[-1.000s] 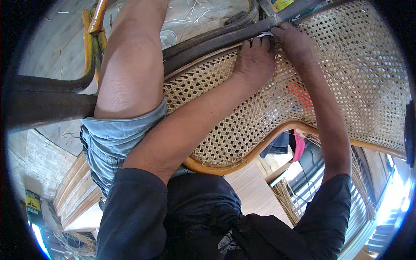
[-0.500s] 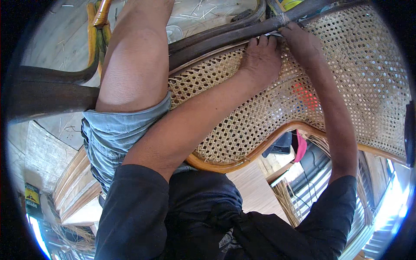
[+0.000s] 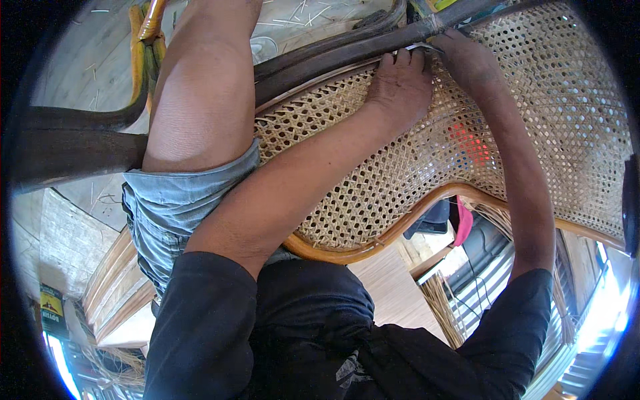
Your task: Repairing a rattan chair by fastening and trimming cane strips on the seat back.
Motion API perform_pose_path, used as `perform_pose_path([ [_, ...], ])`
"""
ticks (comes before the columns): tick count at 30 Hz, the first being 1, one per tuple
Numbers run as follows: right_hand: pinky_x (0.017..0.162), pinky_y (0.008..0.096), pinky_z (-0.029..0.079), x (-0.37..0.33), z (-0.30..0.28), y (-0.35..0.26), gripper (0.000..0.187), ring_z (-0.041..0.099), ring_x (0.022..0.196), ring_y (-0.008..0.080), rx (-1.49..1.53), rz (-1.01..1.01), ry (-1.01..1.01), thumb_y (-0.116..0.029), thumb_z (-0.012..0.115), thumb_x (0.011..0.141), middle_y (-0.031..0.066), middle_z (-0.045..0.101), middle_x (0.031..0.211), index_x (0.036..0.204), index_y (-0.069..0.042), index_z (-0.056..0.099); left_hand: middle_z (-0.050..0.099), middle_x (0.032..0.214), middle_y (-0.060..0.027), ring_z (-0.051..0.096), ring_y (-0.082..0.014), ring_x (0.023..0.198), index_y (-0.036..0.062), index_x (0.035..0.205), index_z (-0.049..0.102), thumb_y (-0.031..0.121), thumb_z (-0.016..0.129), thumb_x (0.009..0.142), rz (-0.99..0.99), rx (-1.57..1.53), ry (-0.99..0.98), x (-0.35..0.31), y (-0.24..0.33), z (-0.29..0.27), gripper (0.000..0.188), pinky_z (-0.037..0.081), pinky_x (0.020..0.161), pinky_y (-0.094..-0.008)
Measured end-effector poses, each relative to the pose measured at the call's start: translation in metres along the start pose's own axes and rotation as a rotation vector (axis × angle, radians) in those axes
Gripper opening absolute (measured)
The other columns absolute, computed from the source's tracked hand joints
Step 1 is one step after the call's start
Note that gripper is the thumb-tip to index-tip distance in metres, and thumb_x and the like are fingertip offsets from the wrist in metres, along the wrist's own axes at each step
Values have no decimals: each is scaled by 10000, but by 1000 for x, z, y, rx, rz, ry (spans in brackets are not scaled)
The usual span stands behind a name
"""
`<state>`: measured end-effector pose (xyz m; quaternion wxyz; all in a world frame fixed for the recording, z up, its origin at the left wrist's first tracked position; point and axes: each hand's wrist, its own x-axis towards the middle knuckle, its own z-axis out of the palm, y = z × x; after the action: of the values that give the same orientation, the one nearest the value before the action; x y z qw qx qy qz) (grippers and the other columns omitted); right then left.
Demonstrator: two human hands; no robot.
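Observation:
A panel of woven cane webbing spreads in front of me, edged on the near side by a curved, varnished rattan rim. Along its far side runs a dark wooden rail. My left hand rests on the webbing beside the rail, its fingers curled at the edge; what they grip is hidden. Just right of it, my right hand is closed near the rail. A thin pale strip shows between the two hands, reaching the right fingers; its exact kind is unclear.
My bare knee stands left of the panel, by another dark wooden piece. Cane scraps litter the floor. Below the panel are a bundle of thin sticks and a pink item. A yellowish pole stands far left.
My right hand has shifted slightly right and down, turning a little at the rail. More of the pale strip shows between the hands. My left hand stays almost in place.

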<state>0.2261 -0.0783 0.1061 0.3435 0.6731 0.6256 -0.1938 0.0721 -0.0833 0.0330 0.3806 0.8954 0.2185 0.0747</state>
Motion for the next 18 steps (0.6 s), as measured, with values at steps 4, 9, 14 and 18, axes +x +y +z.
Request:
perform_pose_path([
  [4, 737, 423, 507, 1, 4, 0, 199, 600, 922, 332, -24, 37, 36, -174, 430, 877, 93, 583, 1049, 1044, -169, 539, 545, 1066, -131, 482, -259, 1006, 57, 951, 654, 236, 499, 796, 13, 31, -41, 1, 2, -3, 283, 392, 779, -392],
  [9, 694, 443, 514, 0, 8, -1, 229, 611, 908, 318, -93, 19, 17, -154, 440, 864, 98, 555, 1071, 1084, -161, 500, 549, 1041, -131, 486, -260, 978, 54, 951, 652, 214, 494, 791, 17, -12, -5, 1, 1, 1, 276, 392, 767, -391],
  [14, 694, 456, 504, -3, 9, -6, 244, 603, 899, 332, -97, 96, 23, -156, 423, 866, 79, 537, 1102, 1104, -163, 479, 548, 1049, -140, 488, -261, 980, 37, 928, 648, 191, 497, 771, -22, -48, 35, 3, 3, 12, 267, 399, 770, -389],
  [18, 713, 467, 491, 0, 6, -8, 259, 590, 902, 352, -131, 171, -26, -165, 399, 874, 79, 524, 1130, 1122, -172, 474, 551, 1035, -155, 495, -276, 965, 20, 903, 640, 182, 501, 752, -17, -60, 117, 2, 3, 15, 261, 402, 763, -390],
])
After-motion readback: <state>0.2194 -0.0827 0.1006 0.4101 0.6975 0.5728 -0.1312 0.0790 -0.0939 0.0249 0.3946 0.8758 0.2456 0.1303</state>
